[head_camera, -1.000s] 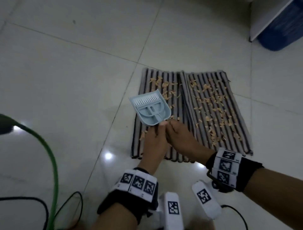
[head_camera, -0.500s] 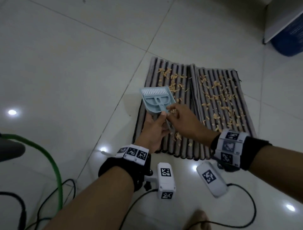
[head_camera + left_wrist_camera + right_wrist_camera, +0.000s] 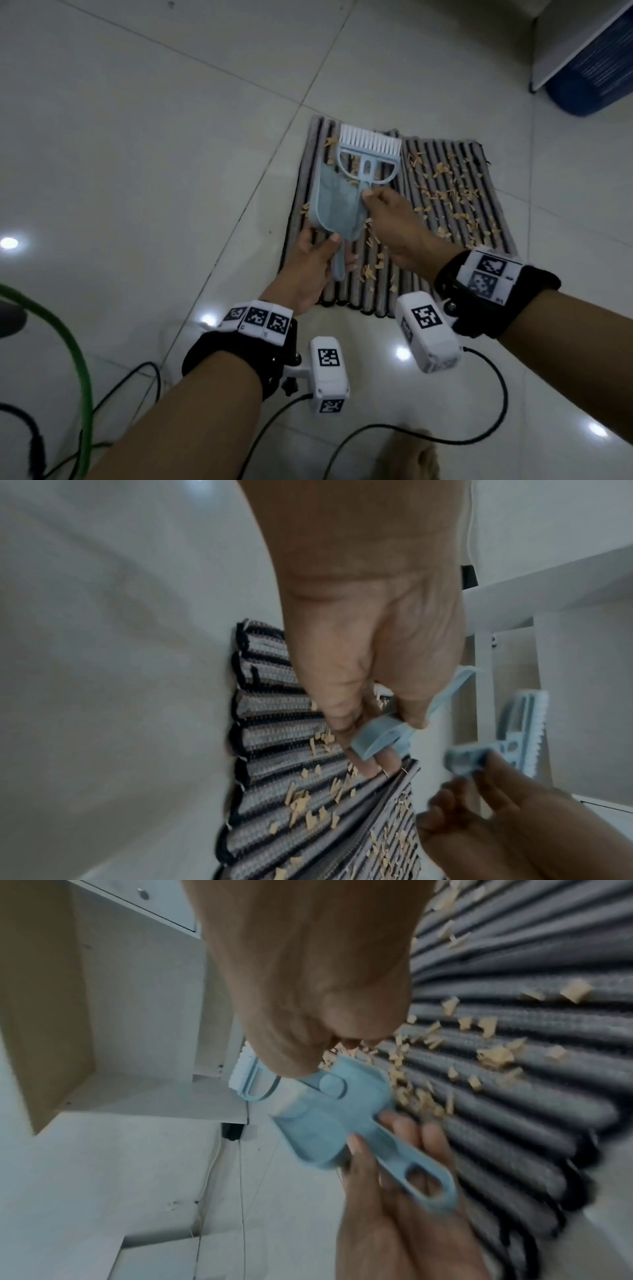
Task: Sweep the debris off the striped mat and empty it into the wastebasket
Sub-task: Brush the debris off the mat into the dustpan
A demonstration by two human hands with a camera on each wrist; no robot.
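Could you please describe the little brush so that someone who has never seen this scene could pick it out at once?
Start at the striped mat on the tiled floor, littered with tan debris. Above its left half two hands hold pale blue plastic tools; the right hand pinches the brush by its short handle. Unlike the scoop-shaped dustpan in the left hand, it has a row of white bristles.

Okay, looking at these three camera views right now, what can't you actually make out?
- Wastebasket: cut by the head view's right edge and partly hidden by a white panel; its opening is unseen.
- Dustpan inside: all views show only its underside or blurred side.
- Brush bristles: mostly hidden behind the right hand in the right wrist view.
- Striped mat: left hand covers its middle in the left wrist view.
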